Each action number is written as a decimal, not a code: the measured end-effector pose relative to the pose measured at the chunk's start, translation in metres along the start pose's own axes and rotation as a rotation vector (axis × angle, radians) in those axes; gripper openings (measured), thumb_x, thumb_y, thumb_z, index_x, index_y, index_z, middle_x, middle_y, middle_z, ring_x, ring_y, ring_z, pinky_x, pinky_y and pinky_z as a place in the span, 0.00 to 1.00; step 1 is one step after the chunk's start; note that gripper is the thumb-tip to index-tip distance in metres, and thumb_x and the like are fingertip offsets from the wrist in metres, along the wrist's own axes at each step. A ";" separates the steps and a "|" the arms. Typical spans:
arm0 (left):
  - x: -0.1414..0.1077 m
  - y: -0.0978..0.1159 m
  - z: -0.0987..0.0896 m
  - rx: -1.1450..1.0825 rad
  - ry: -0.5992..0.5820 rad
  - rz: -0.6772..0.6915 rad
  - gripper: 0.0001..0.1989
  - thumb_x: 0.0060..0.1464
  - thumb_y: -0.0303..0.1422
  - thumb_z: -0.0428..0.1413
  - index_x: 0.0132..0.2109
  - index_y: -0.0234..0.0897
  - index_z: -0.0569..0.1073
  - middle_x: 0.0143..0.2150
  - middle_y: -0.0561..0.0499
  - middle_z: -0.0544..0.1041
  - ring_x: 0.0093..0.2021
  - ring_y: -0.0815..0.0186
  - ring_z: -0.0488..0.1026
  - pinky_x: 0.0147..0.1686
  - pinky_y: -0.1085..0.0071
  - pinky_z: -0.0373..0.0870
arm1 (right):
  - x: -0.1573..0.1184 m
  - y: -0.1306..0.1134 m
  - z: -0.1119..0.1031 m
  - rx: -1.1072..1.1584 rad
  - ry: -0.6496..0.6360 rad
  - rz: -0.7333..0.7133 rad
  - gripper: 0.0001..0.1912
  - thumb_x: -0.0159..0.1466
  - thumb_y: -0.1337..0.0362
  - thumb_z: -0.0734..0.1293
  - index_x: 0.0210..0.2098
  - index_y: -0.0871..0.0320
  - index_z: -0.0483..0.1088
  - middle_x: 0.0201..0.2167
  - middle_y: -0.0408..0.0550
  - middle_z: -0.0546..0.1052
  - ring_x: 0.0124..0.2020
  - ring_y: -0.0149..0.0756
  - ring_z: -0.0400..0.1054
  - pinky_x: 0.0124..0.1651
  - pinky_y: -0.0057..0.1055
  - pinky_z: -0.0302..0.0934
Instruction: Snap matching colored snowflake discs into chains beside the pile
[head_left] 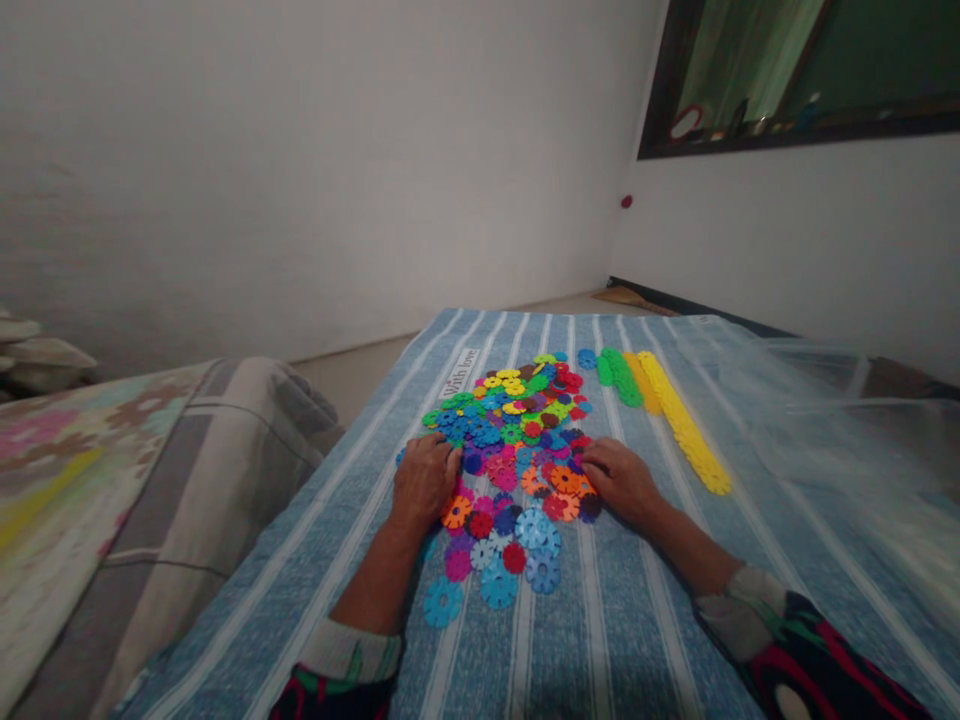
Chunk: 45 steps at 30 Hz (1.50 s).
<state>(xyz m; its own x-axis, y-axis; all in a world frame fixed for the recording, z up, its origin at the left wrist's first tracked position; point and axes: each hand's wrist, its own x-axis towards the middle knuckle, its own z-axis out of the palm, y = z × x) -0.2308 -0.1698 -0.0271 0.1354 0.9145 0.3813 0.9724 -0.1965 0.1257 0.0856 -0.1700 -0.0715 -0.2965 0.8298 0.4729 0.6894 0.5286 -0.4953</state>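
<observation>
A pile of plastic notched discs (510,425), shaped like small flowers in many colours, spreads over the middle of the blue striped cloth. My left hand (426,480) lies against the pile's left side, back of the hand up, its bent fingers among blue and purple discs. At the opposite side, my right hand (621,480) touches the pile near orange and dark discs, fingers bent together. Both sets of fingertips are partly hidden, so any disc in them cannot be made out. Loose light blue discs (499,582) lie nearest me.
Right of the pile, discs are lined up in rows: a long yellow row (684,425), an orange row (643,383) and green rows (622,380). Clear plastic (795,400) lies at the right. A cloth-covered surface (225,450) stands at the left. White walls rise behind.
</observation>
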 end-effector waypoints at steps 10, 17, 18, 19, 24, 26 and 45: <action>0.000 -0.004 0.003 0.041 0.045 -0.060 0.19 0.64 0.36 0.39 0.34 0.36 0.73 0.38 0.41 0.78 0.42 0.56 0.72 0.47 0.60 0.69 | -0.001 0.002 0.001 -0.020 0.029 -0.035 0.09 0.64 0.69 0.63 0.33 0.57 0.75 0.35 0.50 0.77 0.39 0.39 0.70 0.44 0.34 0.63; 0.002 0.000 0.000 0.002 -0.013 0.038 0.18 0.65 0.36 0.41 0.30 0.38 0.69 0.30 0.46 0.75 0.35 0.60 0.71 0.40 0.65 0.67 | -0.003 0.000 0.005 -0.086 0.071 -0.128 0.10 0.65 0.69 0.62 0.32 0.58 0.75 0.33 0.52 0.76 0.38 0.41 0.69 0.42 0.35 0.63; 0.002 0.001 0.000 0.000 -0.024 0.050 0.18 0.65 0.36 0.41 0.30 0.38 0.69 0.30 0.46 0.75 0.34 0.60 0.71 0.40 0.65 0.67 | -0.003 0.000 0.006 -0.095 0.074 -0.136 0.10 0.65 0.69 0.62 0.32 0.58 0.75 0.33 0.52 0.76 0.37 0.41 0.69 0.41 0.35 0.62; 0.001 0.002 0.000 0.006 -0.040 0.064 0.18 0.65 0.35 0.41 0.30 0.38 0.70 0.30 0.45 0.75 0.34 0.60 0.71 0.40 0.65 0.67 | -0.003 -0.001 0.006 -0.103 0.077 -0.145 0.10 0.66 0.69 0.62 0.32 0.58 0.75 0.33 0.52 0.76 0.37 0.41 0.69 0.41 0.35 0.62; 0.001 0.007 0.000 0.097 -0.115 0.083 0.18 0.65 0.34 0.41 0.32 0.35 0.72 0.34 0.42 0.77 0.38 0.58 0.72 0.42 0.64 0.67 | -0.003 -0.005 0.007 -0.135 0.121 -0.211 0.11 0.67 0.68 0.61 0.33 0.58 0.74 0.32 0.52 0.76 0.36 0.41 0.67 0.40 0.35 0.60; 0.000 0.008 0.000 0.122 -0.116 0.065 0.18 0.65 0.34 0.42 0.33 0.35 0.72 0.35 0.42 0.77 0.40 0.57 0.72 0.43 0.64 0.67 | -0.003 -0.009 0.008 -0.140 0.128 -0.229 0.11 0.68 0.67 0.60 0.33 0.58 0.73 0.31 0.51 0.76 0.35 0.40 0.67 0.40 0.35 0.59; -0.001 0.025 -0.005 -0.408 -0.004 -0.035 0.19 0.58 0.42 0.43 0.22 0.41 0.59 0.22 0.53 0.63 0.26 0.66 0.63 0.31 0.69 0.59 | -0.001 -0.047 0.009 -0.003 0.193 -0.312 0.11 0.69 0.67 0.60 0.35 0.58 0.73 0.29 0.50 0.75 0.33 0.38 0.67 0.38 0.35 0.59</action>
<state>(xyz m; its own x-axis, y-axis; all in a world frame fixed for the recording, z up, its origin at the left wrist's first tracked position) -0.2071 -0.1771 -0.0193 0.1054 0.9244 0.3665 0.8213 -0.2887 0.4920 0.0478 -0.1945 -0.0554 -0.3632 0.5793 0.7297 0.5876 0.7502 -0.3031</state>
